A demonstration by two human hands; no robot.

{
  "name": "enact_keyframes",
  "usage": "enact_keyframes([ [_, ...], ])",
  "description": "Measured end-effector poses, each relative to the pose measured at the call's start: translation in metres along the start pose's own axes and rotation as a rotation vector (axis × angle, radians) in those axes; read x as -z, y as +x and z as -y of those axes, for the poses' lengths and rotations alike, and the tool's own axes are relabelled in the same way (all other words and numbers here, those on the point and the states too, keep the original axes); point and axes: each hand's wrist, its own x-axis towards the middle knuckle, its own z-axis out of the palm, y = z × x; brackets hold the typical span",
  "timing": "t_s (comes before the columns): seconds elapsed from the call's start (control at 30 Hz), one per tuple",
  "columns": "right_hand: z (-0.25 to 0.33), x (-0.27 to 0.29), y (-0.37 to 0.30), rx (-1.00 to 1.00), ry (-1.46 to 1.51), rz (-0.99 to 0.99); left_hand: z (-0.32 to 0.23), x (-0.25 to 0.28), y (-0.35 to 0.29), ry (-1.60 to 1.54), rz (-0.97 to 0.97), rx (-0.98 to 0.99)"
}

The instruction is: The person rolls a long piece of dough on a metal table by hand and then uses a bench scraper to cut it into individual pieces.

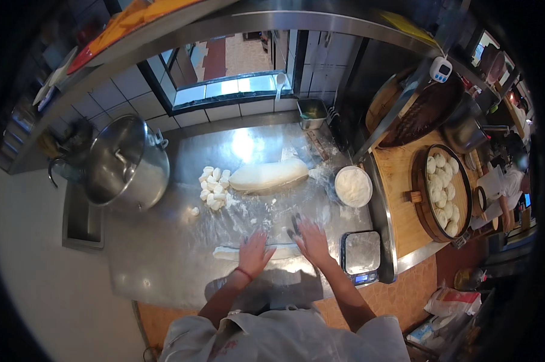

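Note:
A thin rope of dough (225, 253) lies crosswise on the floured steel worktop (164, 259) close to my body. My left hand (255, 252) rests flat on it left of the middle, fingers stretched forward. Over its right end lies my right hand (311, 240), likewise flat with fingers spread, hiding that end. Neither hand grips anything. Beyond them sits a thick log of dough (269, 175). Left of the log is a heap of small cut dough pieces (213, 187), with one loose piece (195, 211) apart from it.
A bowl of flour (352, 186) and a digital scale (361, 253) stand at the right. Past them, a round steamer (426, 211) holds several buns. A large steel pot (155, 181) is at the left. A small metal container (312, 114) stands at the back below a shelf.

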Motion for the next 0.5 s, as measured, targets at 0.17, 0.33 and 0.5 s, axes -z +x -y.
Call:
enact_keyframes([
  [0.17,0.023,-0.050,0.015,-0.036,-0.140,-0.186,-0.034,-0.021,0.024,0.035,-0.072,0.125],
  [0.33,0.042,-0.057,-0.098,-0.067,-0.129,0.037,-0.005,-0.012,-0.079,0.165,0.131,-0.184],
  [0.5,0.031,-0.064,-0.144,-0.073,-0.207,0.097,0.003,-0.005,-0.104,0.186,0.204,-0.228],
])
